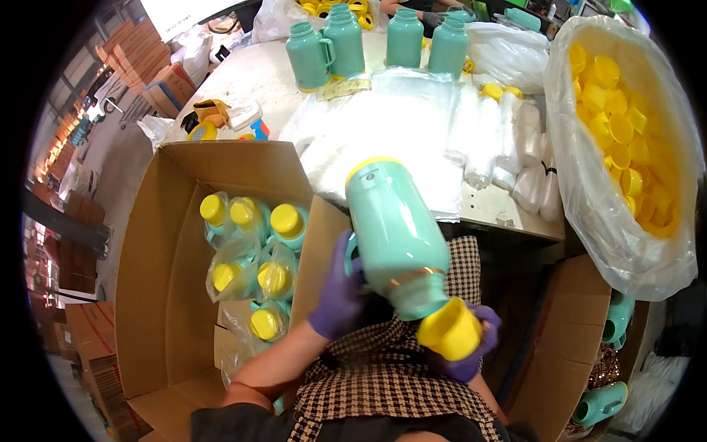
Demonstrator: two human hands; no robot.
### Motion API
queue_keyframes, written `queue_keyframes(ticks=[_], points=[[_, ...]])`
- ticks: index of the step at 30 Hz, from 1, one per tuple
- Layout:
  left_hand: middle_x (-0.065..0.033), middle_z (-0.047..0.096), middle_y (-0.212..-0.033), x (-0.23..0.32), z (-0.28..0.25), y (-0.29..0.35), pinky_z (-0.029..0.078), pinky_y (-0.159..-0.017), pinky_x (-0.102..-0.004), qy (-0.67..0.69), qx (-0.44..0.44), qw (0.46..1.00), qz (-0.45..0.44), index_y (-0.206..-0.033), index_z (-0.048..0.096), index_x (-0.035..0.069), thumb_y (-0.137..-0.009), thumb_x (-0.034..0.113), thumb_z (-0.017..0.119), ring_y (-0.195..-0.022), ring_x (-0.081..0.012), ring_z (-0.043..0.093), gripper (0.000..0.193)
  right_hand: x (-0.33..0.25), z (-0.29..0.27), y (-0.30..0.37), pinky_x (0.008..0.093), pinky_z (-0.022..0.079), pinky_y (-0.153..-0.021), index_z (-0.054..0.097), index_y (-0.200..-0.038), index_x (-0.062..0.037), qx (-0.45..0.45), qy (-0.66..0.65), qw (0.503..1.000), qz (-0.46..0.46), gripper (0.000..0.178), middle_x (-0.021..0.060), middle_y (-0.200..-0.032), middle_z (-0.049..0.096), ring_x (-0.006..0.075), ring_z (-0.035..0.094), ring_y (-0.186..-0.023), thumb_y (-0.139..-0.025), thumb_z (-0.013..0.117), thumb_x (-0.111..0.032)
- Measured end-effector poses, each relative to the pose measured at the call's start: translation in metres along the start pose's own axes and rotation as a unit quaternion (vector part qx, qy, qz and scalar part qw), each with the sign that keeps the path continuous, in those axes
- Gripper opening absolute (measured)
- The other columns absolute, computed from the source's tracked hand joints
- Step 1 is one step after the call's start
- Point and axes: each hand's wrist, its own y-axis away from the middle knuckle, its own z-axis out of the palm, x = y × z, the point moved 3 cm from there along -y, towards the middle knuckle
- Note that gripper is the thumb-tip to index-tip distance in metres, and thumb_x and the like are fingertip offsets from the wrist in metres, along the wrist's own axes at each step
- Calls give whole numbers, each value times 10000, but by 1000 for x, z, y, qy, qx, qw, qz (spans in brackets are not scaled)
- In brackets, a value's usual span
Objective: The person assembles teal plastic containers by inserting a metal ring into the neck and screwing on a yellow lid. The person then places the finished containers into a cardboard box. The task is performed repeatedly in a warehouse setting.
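My left hand [337, 298], in a purple glove, is closed at the handle side of a mint-green vacuum flask [398, 225]. The flask is tilted, its yellow base up and away from me, its neck toward my right hand. A yellow cup-shaped lid [449, 331] is gripped in my gloved right hand [475, 350], its open side facing the flask's mouth. Lid and neck overlap in view; I cannot tell whether they touch. To my left, a cardboard box [158, 287] holds several green flasks with yellow lids [287, 221], some in clear plastic bags.
Several lidless green flasks [309, 59] stand at the far side of the white table [243, 66]. Flat clear plastic bags [390, 118] lie nearer. A large plastic sack of yellow lids [560, 147] is at right, above another box [563, 331] with flasks. A co-worker's gloved hand [434, 18] shows behind.
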Motion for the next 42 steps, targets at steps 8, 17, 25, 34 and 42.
queue_keyframes(ticks=[8, 17, 25, 34, 42], points=[[-151, 503, -1423, 2, 9, 8, 486, -1009, -363, 141, 8, 990, 1, -1398, 487, 0, -952, 12, 491, -1238, -239, 544, 446, 23, 31, -23, 447, 469, -993, 362, -1448, -22, -448, 67, 888, 79, 903, 210, -1176, 578, 389, 584, -1084, -717, 835, -264], [-100, 511, -1431, -30, 33, 35, 415, -1086, -347, 408, -108, 831, -362, -1541, 309, 66, -916, 186, 717, -1314, -199, 489, 757, 160, 186, -206, 402, 481, -819, 682, -775, -102, -310, 139, 939, -62, 299, 82, -929, 610, 287, 588, -917, -626, 880, -269], [-188, 466, -1475, -34, -33, 18, 351, -1122, -399, 312, -247, 901, -175, -1378, 535, 4, -923, 176, 674, -1364, -290, 440, 507, 245, 201, -236, 378, 498, -920, 644, -1150, -63, -339, -409, 811, 246, 311, 113, -1217, 632, 262, 620, -1064, -873, 650, -206], [-159, 646, -1091, -85, -14, -150, 515, -937, -397, -392, 193, 857, 273, -1177, 622, 58, -855, 97, 658, -997, -344, 654, 327, 183, 201, -151, 342, 554, -863, 513, -1368, -20, -311, -303, 785, 442, 446, 106, -1208, 631, 220, 651, -1038, -984, 612, -224], [-68, 631, -991, -55, -4, -149, 523, -801, -253, 92, 124, 988, 0, -1215, 560, -12, -950, 131, 592, -845, -161, 631, 302, 126, 139, -147, 385, 565, -828, 501, -1356, -60, -111, -485, 689, 527, 392, 128, -1180, 618, 236, 647, -989, -1010, 560, -235]])
